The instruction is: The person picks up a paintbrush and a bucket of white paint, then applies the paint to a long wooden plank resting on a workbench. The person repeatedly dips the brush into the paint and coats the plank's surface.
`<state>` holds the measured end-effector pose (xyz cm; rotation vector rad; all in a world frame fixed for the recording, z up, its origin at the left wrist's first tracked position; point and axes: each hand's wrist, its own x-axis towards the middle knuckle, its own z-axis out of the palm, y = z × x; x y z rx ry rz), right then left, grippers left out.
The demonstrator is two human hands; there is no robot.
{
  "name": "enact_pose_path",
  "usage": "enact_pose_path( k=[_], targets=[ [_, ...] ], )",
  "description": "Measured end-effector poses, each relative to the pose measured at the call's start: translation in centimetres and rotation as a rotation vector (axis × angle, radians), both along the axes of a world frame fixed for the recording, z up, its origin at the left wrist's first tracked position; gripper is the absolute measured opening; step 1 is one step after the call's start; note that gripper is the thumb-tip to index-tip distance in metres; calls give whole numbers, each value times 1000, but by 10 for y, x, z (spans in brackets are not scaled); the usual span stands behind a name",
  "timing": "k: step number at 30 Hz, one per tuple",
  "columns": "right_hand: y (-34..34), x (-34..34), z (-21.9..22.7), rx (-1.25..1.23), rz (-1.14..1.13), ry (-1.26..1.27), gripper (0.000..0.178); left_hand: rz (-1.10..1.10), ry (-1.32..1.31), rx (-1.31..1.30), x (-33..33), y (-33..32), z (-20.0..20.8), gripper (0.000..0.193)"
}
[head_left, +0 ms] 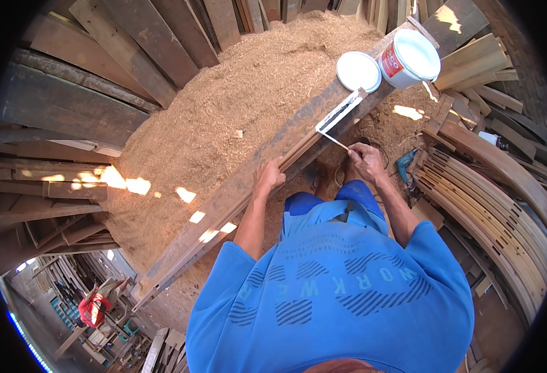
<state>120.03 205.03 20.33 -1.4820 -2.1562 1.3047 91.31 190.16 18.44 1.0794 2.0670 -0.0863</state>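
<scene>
My right hand (366,161) is closed around a thin wooden stick (337,142). The stick's tip touches a slot-like section of wood (341,112) edged with thick white paste, which looks like glue. My left hand (269,176) grips the edge of a long wooden piece (295,152), its fingers curled and partly hidden. That piece lies along a long, dusty plank bench (242,180) running diagonally in front of me. Beyond the pasted section, a round white lid (358,71) lies on the bench. Beside it stands a white bucket (392,62) with a red label, holding white paste.
A big sawdust heap (248,93) fills the far side of the bench. Boards (143,43) lean all around. A teal power drill (404,163) sits right of my legs, near stacked curved wooden parts (481,211). A person in red (94,309) is far off at lower left.
</scene>
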Motion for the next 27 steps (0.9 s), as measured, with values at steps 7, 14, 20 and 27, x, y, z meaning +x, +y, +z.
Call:
enact_pose_path(
  k=[7,14,20,27],
  targets=[
    [-6,10,-22,125,-34,-22,16,2,19,0,0,-3,-7,62],
    [-5,6,-7,92,38,-67,15,-30,39,10,1,1,-2,61],
    [-3,13,-12,-114,-169,40,18,-25,43,15,1,-3,-5,62],
    [-4,16,-22,-164,-148,88,15,-4,-9,27,-1,-1,-4,66]
  ],
)
